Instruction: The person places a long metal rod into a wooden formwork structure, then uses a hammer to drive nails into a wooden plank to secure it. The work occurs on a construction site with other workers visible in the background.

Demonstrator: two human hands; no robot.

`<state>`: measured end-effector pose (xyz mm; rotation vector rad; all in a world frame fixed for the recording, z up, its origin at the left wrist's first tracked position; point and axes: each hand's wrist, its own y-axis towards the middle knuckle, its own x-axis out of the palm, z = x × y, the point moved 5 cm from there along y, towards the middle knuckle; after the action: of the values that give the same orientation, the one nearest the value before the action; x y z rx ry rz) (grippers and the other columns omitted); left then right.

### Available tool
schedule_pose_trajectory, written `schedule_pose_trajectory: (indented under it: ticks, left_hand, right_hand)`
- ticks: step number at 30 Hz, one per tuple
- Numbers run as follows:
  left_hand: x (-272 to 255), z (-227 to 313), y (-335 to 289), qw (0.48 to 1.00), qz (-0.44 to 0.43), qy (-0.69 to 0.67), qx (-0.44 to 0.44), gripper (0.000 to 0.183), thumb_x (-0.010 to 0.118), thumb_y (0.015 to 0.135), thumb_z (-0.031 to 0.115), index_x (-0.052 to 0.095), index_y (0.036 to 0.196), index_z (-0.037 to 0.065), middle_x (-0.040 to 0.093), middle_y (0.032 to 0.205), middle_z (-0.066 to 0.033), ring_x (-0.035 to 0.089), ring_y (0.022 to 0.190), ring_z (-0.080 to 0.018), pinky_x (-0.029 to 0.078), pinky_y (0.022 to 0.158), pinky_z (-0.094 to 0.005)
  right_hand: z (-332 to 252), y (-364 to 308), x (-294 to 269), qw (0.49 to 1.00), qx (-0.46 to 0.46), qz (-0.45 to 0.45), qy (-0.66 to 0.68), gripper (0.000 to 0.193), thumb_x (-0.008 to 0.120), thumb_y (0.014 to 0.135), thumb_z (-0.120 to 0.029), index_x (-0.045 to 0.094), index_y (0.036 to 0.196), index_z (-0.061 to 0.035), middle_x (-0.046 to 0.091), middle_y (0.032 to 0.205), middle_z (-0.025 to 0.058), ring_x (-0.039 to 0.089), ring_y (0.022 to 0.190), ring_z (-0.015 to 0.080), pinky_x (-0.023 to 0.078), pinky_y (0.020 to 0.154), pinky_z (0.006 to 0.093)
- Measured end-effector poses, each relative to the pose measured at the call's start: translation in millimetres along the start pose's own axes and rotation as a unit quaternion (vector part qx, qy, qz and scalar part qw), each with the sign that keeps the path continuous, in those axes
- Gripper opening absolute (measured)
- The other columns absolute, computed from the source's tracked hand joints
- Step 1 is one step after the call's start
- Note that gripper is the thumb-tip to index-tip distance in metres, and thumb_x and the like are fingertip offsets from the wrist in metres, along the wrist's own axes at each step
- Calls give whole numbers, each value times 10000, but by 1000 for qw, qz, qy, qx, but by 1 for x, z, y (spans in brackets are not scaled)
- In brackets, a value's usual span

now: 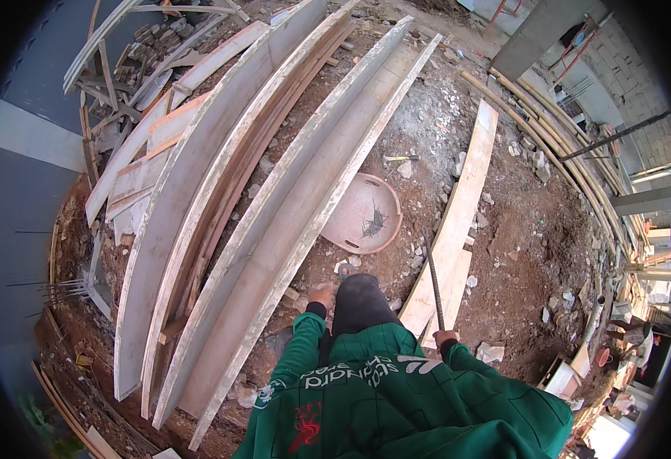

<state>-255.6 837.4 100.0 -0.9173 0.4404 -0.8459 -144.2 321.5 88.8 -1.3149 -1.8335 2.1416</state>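
**Ana:** What is the right hand (445, 337) doing?

**Ben:** It is wrapped tight around the low end of a long, thin, dark metal rod (433, 279). The rod goes up and away from the hand, over the pale flat wooden plank (462, 206) that lies on the dirt just past the fingers.

**Ana:** And the left hand (323, 294)?

**Ben:** It rests by the person's knee in dark trousers (360, 302). It holds nothing that I can see. I cannot tell if the fingers are spread or curled.

**Ana:** Will the rod be hard to hold?

**Ben:** I think it is stiff and a bit heavy, since it looks like steel. It will not bend. It may be rough or dusty, so it should not slip much. Held at the very end, the far tip may wobble. A grip nearer the middle would feel steadier.

**Ana:** What else is close?

**Ben:** A round, pinkish, cracked metal pan (362, 213) sits on the ground in front of the left hand, a little toward the right. Long curved grey-white wooden boards (274, 222) lie on the left side of that hand. A small hammer (401, 158) lies far ahead, past the pan. Little stones (491, 352) sit in the red dirt near the right hand.
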Motion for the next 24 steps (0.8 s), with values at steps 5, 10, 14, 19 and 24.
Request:
schedule_pose_trajectory:
  ticks: [5, 10, 14, 19, 24]
  left_hand:
    - [-110, -48, -92, 966, 209, -116, -92, 248, 573, 943, 269, 597, 1016, 34, 673, 781, -113, 666, 620, -216, 527, 466, -328]
    - [-148, -118, -124, 923, 293, -218, -118, 293, 568, 934, 293, 636, 1003, 16, 696, 809, -169, 690, 669, -284, 555, 545, -389]
    - [-220, -217, -155, 876, 298, 364, -105, 263, 564, 910, 278, 659, 1015, 57, 700, 920, -141, 690, 767, -252, 544, 635, -383]
    - [-129, -278, -147, 898, 263, 283, -212, 559, 369, 948, 464, 614, 1197, 27, 576, 1263, -209, 567, 1151, -358, 430, 984, -447]
    - [-119, -278, -160, 897, 364, 188, -163, 569, 300, 979, 441, 688, 1068, 34, 642, 1099, -234, 601, 1085, -377, 443, 959, -466]
  right_hand:
    - [17, 19, 32, 800, -280, -135, -514, 301, 550, 859, -298, 705, 952, -58, 696, 920, 174, 680, 866, 302, 548, 772, 433]
    - [2, 83, -13, 749, -305, -215, -548, 470, 631, 766, -405, 688, 1091, -71, 668, 1076, 213, 641, 1029, 356, 511, 895, 432]
    - [-125, 27, 37, 804, -281, -165, -497, 463, 630, 766, -403, 687, 1083, -70, 664, 1059, 226, 639, 1017, 370, 503, 894, 434]
    - [-227, -29, 21, 787, -336, -131, -500, 450, 628, 766, -391, 685, 1062, -57, 660, 1030, 239, 639, 994, 380, 499, 877, 439]
    - [-307, -93, 26, 720, -408, -139, -543, 437, 626, 766, -379, 684, 1041, -44, 656, 1002, 253, 639, 971, 391, 496, 859, 443]
